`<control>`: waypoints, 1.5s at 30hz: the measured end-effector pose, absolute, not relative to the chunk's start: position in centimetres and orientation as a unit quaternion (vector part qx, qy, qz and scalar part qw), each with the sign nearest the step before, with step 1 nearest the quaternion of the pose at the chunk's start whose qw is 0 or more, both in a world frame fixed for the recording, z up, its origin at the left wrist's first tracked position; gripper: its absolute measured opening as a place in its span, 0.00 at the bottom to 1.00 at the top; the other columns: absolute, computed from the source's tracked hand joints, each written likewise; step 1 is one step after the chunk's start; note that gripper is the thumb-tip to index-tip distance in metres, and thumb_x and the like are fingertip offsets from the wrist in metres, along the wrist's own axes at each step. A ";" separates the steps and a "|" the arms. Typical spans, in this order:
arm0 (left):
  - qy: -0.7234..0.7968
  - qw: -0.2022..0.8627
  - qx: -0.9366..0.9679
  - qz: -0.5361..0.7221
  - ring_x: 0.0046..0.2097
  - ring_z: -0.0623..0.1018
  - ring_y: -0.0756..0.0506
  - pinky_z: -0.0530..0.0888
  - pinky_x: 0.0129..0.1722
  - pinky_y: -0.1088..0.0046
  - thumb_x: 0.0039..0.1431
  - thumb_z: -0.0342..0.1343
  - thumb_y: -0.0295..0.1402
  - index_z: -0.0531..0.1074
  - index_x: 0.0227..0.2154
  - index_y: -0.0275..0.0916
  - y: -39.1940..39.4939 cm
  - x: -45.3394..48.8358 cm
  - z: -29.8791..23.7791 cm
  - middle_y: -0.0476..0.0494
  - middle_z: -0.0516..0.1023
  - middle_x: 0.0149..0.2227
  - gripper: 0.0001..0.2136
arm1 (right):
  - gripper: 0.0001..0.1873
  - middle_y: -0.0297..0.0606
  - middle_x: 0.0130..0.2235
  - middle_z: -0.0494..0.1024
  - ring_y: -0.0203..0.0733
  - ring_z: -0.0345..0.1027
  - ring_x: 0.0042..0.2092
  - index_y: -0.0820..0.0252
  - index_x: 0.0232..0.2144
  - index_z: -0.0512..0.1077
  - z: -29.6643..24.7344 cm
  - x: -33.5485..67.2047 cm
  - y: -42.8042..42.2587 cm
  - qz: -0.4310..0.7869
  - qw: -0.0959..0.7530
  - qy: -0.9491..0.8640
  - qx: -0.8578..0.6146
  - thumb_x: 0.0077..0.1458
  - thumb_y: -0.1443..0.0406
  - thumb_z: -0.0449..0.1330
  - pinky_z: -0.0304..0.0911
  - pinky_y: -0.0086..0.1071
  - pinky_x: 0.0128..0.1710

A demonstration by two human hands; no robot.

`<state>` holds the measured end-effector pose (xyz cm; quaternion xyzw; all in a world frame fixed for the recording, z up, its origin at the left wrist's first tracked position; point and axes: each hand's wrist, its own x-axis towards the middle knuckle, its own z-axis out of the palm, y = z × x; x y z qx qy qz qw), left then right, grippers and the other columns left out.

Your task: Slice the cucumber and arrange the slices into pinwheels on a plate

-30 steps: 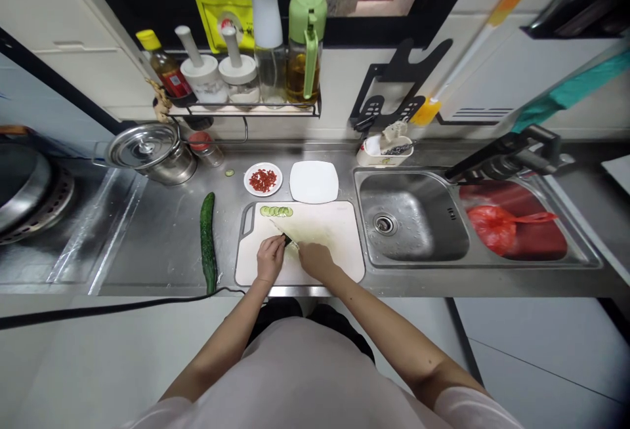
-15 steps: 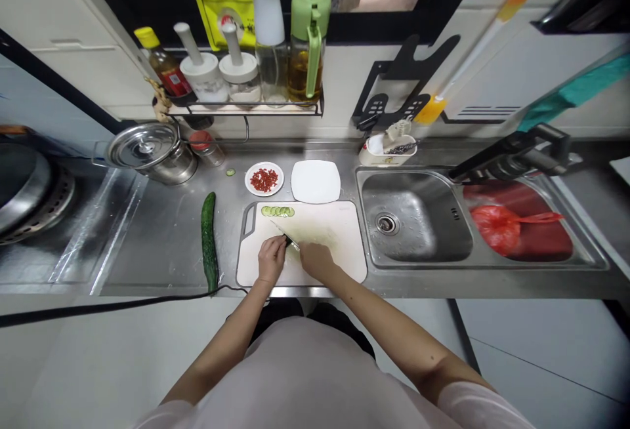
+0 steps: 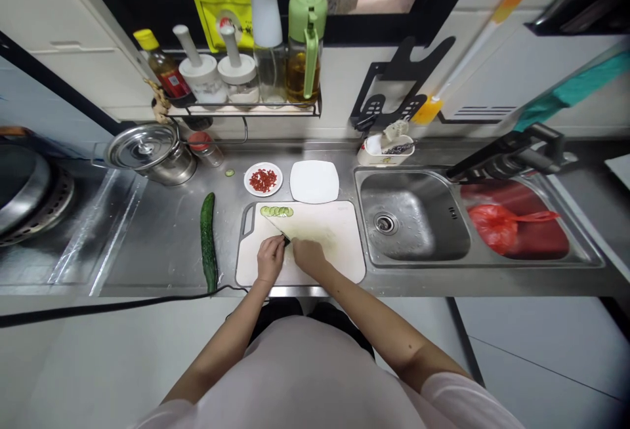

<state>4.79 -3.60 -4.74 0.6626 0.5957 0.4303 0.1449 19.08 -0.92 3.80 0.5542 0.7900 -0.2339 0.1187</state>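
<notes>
My right hand [image 3: 308,255] is closed around the handle of a knife [image 3: 277,227], whose thin blade slants up and left over the white cutting board [image 3: 339,239]. Close beside it, my left hand [image 3: 270,257] has its fingers bunched on a short, dark green piece of cucumber [image 3: 286,240], mostly hidden by the fingers and touching or nearly touching the blade. A row of overlapping cucumber slices [image 3: 277,211] lies along the board's top left. To the left of the board, a whole cucumber [image 3: 209,242] rests on the steel counter.
Behind the board stand a plate of chopped red pieces [image 3: 263,179] and a white square plate [image 3: 314,181]. A double sink [image 3: 413,216] is at right, with a red bag [image 3: 492,227] in it. A lidded pot [image 3: 152,153] and a black cable [image 3: 123,306] are at left.
My right hand has shifted slightly left with the knife, closer to my left hand. The blade's angle is a little different. My left hand and the cucumber slices stay about where they were.
</notes>
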 end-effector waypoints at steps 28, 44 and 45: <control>0.653 0.147 0.699 0.251 0.58 0.64 0.37 0.51 0.60 0.51 0.58 0.55 0.41 0.75 0.43 0.46 -0.3 7.8 3.9 0.40 0.71 0.53 0.12 | 0.28 0.49 0.42 0.74 0.49 0.66 0.45 0.62 0.64 0.55 6.1 26.3 -4.1 -0.080 0.109 0.806 0.577 0.63 0.63 0.50 0.54 0.40 0.43; 0.599 0.480 0.529 0.362 0.27 0.72 0.50 0.69 0.32 0.73 0.50 0.58 0.37 0.73 0.30 0.39 3.0 8.4 2.6 0.50 0.72 0.24 0.07 | 0.27 0.49 0.42 0.75 0.48 0.66 0.45 0.62 0.61 0.56 5.9 27.5 -4.9 -0.079 0.115 0.803 0.580 0.62 0.62 0.53 0.53 0.39 0.43; 0.593 0.502 0.501 0.382 0.25 0.71 0.51 0.68 0.30 0.74 0.48 0.59 0.37 0.73 0.29 0.39 3.3 8.3 2.3 0.51 0.71 0.23 0.08 | 0.27 0.49 0.42 0.75 0.48 0.66 0.45 0.62 0.61 0.56 5.8 27.6 -5.0 -0.079 0.115 0.802 0.581 0.62 0.62 0.53 0.53 0.39 0.43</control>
